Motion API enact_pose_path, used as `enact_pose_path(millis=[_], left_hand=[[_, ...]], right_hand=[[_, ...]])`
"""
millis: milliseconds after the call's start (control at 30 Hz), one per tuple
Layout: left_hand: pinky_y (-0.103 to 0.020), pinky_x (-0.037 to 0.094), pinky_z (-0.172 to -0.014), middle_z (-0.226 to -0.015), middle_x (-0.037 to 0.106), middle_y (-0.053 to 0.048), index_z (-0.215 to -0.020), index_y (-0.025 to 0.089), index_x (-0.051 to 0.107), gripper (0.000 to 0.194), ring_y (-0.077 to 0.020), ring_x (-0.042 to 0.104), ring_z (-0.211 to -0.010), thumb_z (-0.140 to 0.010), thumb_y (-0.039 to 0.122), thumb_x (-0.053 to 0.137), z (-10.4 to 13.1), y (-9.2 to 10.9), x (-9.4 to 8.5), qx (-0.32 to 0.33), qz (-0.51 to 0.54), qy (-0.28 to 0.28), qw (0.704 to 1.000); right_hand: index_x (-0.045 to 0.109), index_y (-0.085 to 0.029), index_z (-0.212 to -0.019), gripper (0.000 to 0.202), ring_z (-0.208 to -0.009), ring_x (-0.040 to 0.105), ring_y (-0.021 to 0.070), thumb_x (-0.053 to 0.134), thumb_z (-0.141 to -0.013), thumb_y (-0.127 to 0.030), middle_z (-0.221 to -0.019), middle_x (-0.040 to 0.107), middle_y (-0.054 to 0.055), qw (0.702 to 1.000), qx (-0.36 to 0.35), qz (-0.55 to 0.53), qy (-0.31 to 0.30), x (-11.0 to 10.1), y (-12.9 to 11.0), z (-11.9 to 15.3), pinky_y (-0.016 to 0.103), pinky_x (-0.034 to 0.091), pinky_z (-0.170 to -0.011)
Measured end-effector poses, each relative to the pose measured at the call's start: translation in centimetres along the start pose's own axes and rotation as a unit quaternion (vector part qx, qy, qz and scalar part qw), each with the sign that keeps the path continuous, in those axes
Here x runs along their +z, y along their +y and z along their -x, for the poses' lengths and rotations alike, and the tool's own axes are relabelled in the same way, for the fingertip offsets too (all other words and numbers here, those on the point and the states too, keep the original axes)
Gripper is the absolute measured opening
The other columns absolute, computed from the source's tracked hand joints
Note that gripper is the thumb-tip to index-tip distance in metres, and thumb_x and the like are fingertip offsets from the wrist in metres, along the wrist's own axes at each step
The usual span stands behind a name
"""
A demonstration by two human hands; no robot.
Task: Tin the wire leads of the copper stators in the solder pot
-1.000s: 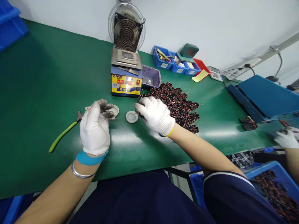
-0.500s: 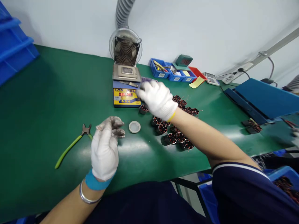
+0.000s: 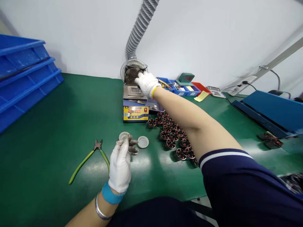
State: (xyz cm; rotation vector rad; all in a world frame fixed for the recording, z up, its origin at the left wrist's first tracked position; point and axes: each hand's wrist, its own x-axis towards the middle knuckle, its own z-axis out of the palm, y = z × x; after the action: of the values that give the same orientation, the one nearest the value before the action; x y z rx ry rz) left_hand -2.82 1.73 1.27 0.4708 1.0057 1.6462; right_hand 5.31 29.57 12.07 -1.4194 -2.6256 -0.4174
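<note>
White-gloved right hand (image 3: 147, 83) reaches over the yellow-and-blue, metal-topped unit (image 3: 136, 117), best kept high and steady; its grip is hidden. The gloved left hand (image 3: 120, 170) bends its fingers by a round whitish dish (image 3: 143, 142), contents unclear. Black, copper-wound coils (image 3: 169, 144) stand nearby.

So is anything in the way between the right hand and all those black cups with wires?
Yes, the purple box sits between the right hand and the cups, just behind them. But it looks low, and the hand is up by the fan, so it could probably go over.
</note>
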Motion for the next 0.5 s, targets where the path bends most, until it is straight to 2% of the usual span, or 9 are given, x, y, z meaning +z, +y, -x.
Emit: enact_pose_path(millis=[100, 200, 367, 500], left_hand=[[-0.021, 0.049, -0.067, -0.107, 0.066, -0.008, -0.097, 0.016, 0.072, 0.033, -0.0158, 0.062, -0.092, -0.082, 0.046, 0.072, 0.2, -0.1, 0.2, 0.000, 0.017, -0.001, 1.000], [-0.020, 0.049, -0.065, -0.105, 0.066, -0.007, -0.096, 0.017, 0.072, 0.036, -0.0149, 0.062, -0.090, -0.077, 0.048, 0.077, 0.2, -0.3, 0.3, -0.017, 0.030, 0.002, 0.999], [-0.021, 0.049, -0.062, -0.100, 0.067, -0.008, -0.092, 0.015, 0.072, 0.040, -0.0161, 0.064, -0.087, -0.074, 0.050, 0.079, -0.3, -0.7, 0.1, -0.018, 0.013, 0.009, 1.000], [-0.021, 0.047, -0.059, -0.101, 0.068, -0.007, -0.094, 0.015, 0.069, 0.040, -0.0149, 0.065, -0.084, -0.076, 0.050, 0.076, -0.7, -0.6, 0.0, -0.016, 0.002, 0.006, 1.000]], right_hand=[[0.058, -0.007, -0.124, 0.038, -0.113, 0.055, 0.0346, 0.062, -0.088, -0.016, -0.119, 0.055, 0.016, 0.999, 0.047, 0.006, -0.014, -1.2, 0.9, -0.3, 0.048, 0.047, -0.094], [0.059, -0.001, -0.118, 0.041, -0.105, 0.059, 0.0279, 0.053, -0.094, -0.033, -0.107, 0.059, 0.014, 0.993, 0.086, -0.075, -0.015, -1.5, 1.2, -0.8, 0.042, 0.048, -0.092], [0.065, -0.005, -0.102, 0.032, -0.102, 0.062, 0.0307, 0.062, -0.084, -0.031, -0.104, 0.063, 0.015, 0.983, 0.133, -0.123, -0.008, -0.7, -0.1, -1.2, 0.042, 0.050, -0.090], [0.063, 0.002, -0.100, 0.041, -0.102, 0.062, 0.0256, 0.053, -0.087, -0.036, -0.101, 0.061, 0.014, 0.978, 0.130, -0.163, 0.019, -2.2, 0.0, -0.5, 0.036, 0.047, -0.092]])
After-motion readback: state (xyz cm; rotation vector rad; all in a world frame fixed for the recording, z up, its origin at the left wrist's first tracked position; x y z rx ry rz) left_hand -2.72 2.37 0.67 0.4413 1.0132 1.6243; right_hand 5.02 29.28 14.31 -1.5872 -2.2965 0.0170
